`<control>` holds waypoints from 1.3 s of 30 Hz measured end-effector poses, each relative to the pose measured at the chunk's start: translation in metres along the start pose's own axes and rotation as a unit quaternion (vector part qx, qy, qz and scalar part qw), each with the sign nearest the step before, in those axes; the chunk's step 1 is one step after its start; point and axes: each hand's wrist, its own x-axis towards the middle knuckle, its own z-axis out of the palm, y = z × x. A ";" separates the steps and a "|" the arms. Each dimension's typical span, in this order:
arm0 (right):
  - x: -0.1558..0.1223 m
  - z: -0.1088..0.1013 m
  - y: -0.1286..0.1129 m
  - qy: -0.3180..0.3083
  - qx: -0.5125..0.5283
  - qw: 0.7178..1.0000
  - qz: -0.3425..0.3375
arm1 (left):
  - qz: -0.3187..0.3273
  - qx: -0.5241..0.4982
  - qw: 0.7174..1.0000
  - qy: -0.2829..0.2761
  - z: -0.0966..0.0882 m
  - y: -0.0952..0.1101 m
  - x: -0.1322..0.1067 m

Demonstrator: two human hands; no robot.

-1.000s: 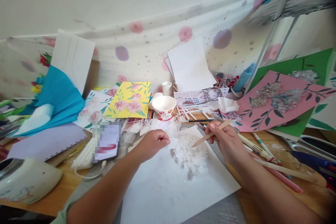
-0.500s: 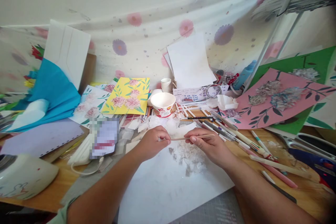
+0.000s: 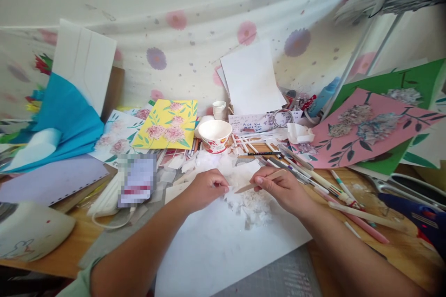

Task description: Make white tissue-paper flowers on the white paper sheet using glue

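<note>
Carefully, we should steady the wooden stick our right hand holds, its tip near our narrowly pinched left hand, without crushing the paper cluster.

- A pale, minty green sleeve of soft-looking cloth, well behind the bare five-fingered left hand and nearer the wearer's body, circles the left arm; its surface looks plain, with slight folds and a loose edge.
- Between that sleeve and the left hand, the long, tapering left forearm is uncovered, narrowing toward the wrist.
- Behind the bare right hand, with its rounded thumb, the smooth right forearm is uncovered too, widening away from the wrist.
- Fingernail details are too small to tell.
</note>
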 end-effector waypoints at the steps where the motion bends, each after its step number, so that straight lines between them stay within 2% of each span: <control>1: 0.000 -0.001 0.001 0.004 0.002 1.000 0.005 | -0.001 0.006 1.000 0.010 0.000 -0.001 0.000; 6: 0.000 -0.009 0.004 0.080 0.030 0.996 0.034 | 0.015 0.025 0.998 0.058 -0.009 0.008 -0.007; 9: 0.001 -0.014 0.004 0.135 0.045 0.989 0.039 | 0.060 0.001 0.997 0.043 -0.018 0.027 -0.017; 11: 0.003 -0.017 0.003 0.161 0.048 0.985 0.038 | 0.091 -0.047 0.995 -0.001 -0.020 0.039 -0.023; 13: 0.004 -0.019 0.001 0.185 0.046 0.981 0.036 | 0.105 -0.097 0.986 -0.081 -0.015 0.048 -0.028; 15: 0.004 -0.023 -0.004 0.202 0.033 0.978 0.029 | 0.103 -0.112 0.973 -0.174 -0.001 0.052 -0.030; 17: -0.003 -0.026 -0.014 0.208 0.006 0.978 0.014 | 0.098 -0.060 0.969 -0.220 0.019 0.052 -0.032; 18: -0.011 -0.027 -0.020 0.206 -0.013 0.979 0.005 | 0.102 -0.010 0.971 -0.214 0.029 0.051 -0.032; 22: -0.061 -0.019 -0.042 0.186 -0.094 0.978 -0.024 | 0.129 0.171 0.970 -0.110 0.057 0.042 -0.035; 24: -0.091 -0.008 -0.045 0.171 -0.116 0.977 -0.044 | 0.138 0.197 0.967 -0.081 0.062 0.038 -0.035; 25: -0.103 -0.001 -0.045 0.157 -0.133 0.975 -0.090 | 0.145 0.204 0.966 -0.072 0.063 0.036 -0.034; 27: -0.120 0.012 -0.044 0.107 -0.187 0.969 -0.119 | 0.161 0.211 0.962 -0.056 0.063 0.034 -0.034; 32: -0.125 0.029 -0.040 0.053 -0.325 0.930 -0.161 | 0.178 0.203 0.963 -0.022 0.064 0.030 -0.032; 39: -0.117 0.036 -0.037 -0.016 -0.407 0.902 -0.142 | 0.176 0.184 0.967 -0.020 0.065 0.026 -0.028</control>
